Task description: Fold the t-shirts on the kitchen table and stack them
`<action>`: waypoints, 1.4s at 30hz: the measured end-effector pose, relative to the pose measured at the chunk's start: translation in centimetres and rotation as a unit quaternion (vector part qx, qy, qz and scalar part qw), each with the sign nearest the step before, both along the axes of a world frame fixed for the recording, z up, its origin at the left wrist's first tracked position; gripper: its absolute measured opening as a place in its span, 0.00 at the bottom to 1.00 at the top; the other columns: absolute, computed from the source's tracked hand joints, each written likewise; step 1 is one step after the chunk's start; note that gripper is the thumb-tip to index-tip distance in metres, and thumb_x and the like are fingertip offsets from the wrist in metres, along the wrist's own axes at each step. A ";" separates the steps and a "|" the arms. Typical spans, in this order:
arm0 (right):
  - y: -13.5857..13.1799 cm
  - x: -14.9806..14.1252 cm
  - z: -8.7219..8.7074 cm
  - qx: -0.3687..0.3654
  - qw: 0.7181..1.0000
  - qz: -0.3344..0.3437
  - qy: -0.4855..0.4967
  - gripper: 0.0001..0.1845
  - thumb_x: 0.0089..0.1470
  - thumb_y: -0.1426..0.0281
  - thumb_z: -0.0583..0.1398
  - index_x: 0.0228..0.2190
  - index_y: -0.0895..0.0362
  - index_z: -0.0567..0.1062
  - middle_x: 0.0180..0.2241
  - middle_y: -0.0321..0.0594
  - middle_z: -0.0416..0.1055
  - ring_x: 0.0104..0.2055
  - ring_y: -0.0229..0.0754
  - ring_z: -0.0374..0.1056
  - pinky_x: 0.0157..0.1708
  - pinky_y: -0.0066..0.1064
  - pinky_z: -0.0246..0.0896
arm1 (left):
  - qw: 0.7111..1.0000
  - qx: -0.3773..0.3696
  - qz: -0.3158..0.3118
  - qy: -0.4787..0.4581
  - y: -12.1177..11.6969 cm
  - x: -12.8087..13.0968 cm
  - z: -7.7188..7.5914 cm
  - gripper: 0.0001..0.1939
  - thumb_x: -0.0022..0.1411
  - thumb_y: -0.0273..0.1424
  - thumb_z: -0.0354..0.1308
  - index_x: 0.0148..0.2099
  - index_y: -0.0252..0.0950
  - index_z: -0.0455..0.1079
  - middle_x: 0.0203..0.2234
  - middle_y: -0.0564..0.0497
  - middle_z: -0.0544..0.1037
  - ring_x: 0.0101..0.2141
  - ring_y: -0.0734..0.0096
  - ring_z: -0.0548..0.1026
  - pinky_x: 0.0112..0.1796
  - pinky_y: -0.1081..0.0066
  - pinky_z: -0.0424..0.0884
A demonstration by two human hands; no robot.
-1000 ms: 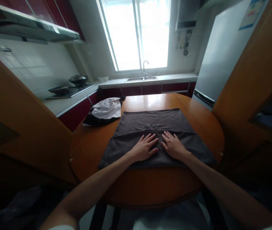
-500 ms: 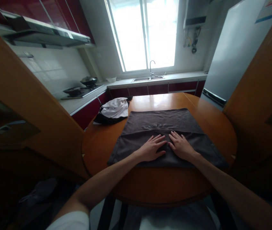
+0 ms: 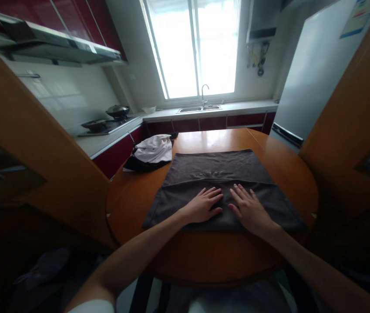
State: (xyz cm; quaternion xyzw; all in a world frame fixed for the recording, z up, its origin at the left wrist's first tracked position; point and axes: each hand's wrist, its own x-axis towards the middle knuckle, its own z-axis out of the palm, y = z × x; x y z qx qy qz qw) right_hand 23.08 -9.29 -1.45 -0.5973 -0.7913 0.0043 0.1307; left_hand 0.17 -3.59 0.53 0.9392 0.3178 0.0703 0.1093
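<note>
A dark brown towel [image 3: 219, 174] lies spread on a round wooden table [image 3: 204, 256], its near part folded over the far part. My left hand [image 3: 203, 204] rests flat on the folded near layer, fingers stretched and slightly spread. My right hand [image 3: 250, 208] lies flat beside it on the same layer, fingers extended toward the fold edge. A small gap separates the two hands. Neither hand holds anything.
A crumpled white and black cloth [image 3: 152, 152] sits at the table's far left edge. Behind are a counter with a stove and pans [image 3: 105, 121], a sink under the window [image 3: 200, 108], and a white refrigerator [image 3: 309, 74] at right. Wooden panels flank both sides.
My hands have drawn slightly apart on the towel, the right one sliding a little to the right and toward me. The view shifted a bit.
</note>
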 end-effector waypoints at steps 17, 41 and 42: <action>-1.3 4.8 -2.2 0.013 0.991 -0.134 0.027 0.32 0.67 0.57 0.46 0.65 0.60 0.65 0.69 0.49 0.53 0.72 0.52 0.47 0.69 0.51 0.42 | 1.000 -0.003 0.003 0.011 0.1 -0.2 0.0 0.32 0.73 0.49 0.46 0.73 0.46 0.53 0.71 0.49 0.53 0.71 0.58 0.49 0.68 0.51 0.46; -3.4 8.5 -1.1 0.142 0.977 -0.043 0.156 0.26 0.68 0.57 0.50 0.59 0.56 0.72 0.66 0.47 0.60 0.67 0.53 0.58 0.65 0.52 0.57 | 0.996 -0.002 0.044 0.078 -1.5 -7.9 4.9 0.32 0.72 0.42 0.53 0.74 0.50 0.50 0.72 0.48 0.50 0.70 0.49 0.50 0.66 0.44 0.49; -3.5 9.3 -1.0 0.145 0.978 -0.035 0.146 0.25 0.68 0.57 0.50 0.59 0.55 0.72 0.66 0.46 0.61 0.67 0.53 0.58 0.65 0.52 0.57 | 0.995 0.007 0.056 0.078 -1.6 -9.4 4.8 0.31 0.72 0.41 0.53 0.73 0.50 0.51 0.72 0.48 0.51 0.70 0.50 0.51 0.66 0.44 0.49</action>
